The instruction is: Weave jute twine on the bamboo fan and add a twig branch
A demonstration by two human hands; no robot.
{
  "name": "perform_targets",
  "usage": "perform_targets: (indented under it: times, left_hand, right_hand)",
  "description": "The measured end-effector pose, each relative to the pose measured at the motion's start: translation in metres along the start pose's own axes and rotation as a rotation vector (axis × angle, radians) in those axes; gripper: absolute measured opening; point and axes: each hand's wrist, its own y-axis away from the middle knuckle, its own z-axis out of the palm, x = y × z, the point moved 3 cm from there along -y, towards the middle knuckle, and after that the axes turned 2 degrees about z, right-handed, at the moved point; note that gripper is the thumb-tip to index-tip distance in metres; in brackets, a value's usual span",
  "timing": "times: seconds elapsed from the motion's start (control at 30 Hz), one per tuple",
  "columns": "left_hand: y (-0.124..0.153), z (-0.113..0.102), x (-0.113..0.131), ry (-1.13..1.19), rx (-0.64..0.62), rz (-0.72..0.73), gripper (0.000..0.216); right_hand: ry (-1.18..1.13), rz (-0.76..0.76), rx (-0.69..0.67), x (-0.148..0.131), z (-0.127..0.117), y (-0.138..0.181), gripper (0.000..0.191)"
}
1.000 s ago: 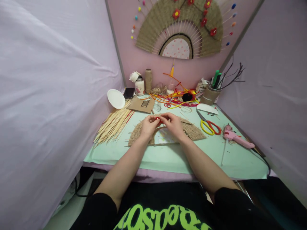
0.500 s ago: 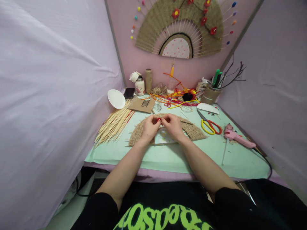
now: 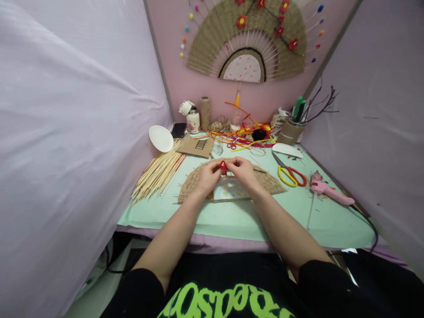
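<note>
Between my two hands is a red pipe cleaner (image 3: 223, 165), bent into a small looped shape. The fingertips of my left hand (image 3: 212, 174) pinch it from one side. From the other side, the thumb and forefinger of my right hand (image 3: 242, 170) close on it. Both hands are above a half-round woven twine fan (image 3: 192, 185), which lies flat with thin stick ends poking out of its edge. A pale patterned panel (image 3: 229, 189) fills the fan's inner part. My hands cover some of the fan's middle.
Bamboo sticks (image 3: 157, 170) lie left, near a white paper plate (image 3: 161, 138) and cardboard (image 3: 196, 145). Scissors (image 3: 287, 173) and a pink glue gun (image 3: 326, 189) with a cord lie right. Coloured pipe cleaners (image 3: 247, 137) are heaped behind. A larger fan (image 3: 212, 44) hangs on the back wall.
My fingers have shifted a little apart around the red pipe cleaner, and more of its looped shape shows. Both hands stay above the fan.
</note>
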Motion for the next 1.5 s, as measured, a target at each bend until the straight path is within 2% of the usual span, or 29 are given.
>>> perform_targets:
  times: [0.23, 0.37, 0.53, 0.67, 0.9, 1.07, 1.17, 1.33, 1.5]
  left_hand:
    - [0.001, -0.003, 0.009, -0.075, 0.059, 0.035, 0.01]
    - [0.002, -0.01, 0.015, -0.058, 0.157, 0.066, 0.01]
    - [0.002, -0.017, 0.017, -0.067, 0.265, 0.1, 0.008]
    - [0.003, -0.017, 0.02, -0.135, 0.253, 0.126, 0.013]
    - [0.003, -0.016, 0.016, -0.157, 0.225, 0.047, 0.014]
    - [0.001, -0.013, 0.013, -0.16, 0.127, 0.003, 0.015]
    - [0.0, -0.01, 0.013, -0.21, 0.065, 0.035, 0.017]
    - [0.002, -0.007, 0.013, -0.244, 0.015, 0.105, 0.016]
    - [0.003, -0.008, 0.019, -0.282, 0.045, 0.163, 0.021]
  right_hand:
    - [-0.031, -0.048, 0.017, -0.005, 0.006, 0.006, 0.012]
    - [-0.097, -0.101, -0.025, -0.011, 0.007, 0.008, 0.022]
    - [-0.026, -0.148, -0.083, -0.02, 0.009, 0.013, 0.028]
    - [-0.018, -0.118, -0.154, -0.017, 0.013, 0.015, 0.027]
    - [0.035, -0.156, -0.11, -0.011, 0.012, 0.012, 0.022]
    - [0.102, -0.192, -0.051, -0.018, 0.002, 0.011, 0.024]
    - [0.126, -0.253, -0.016, -0.019, -0.005, 0.008, 0.024]
    - [0.168, -0.263, -0.111, -0.016, -0.005, 0.004, 0.019]
    - [0.166, -0.257, -0.086, -0.017, -0.007, 0.004, 0.02]
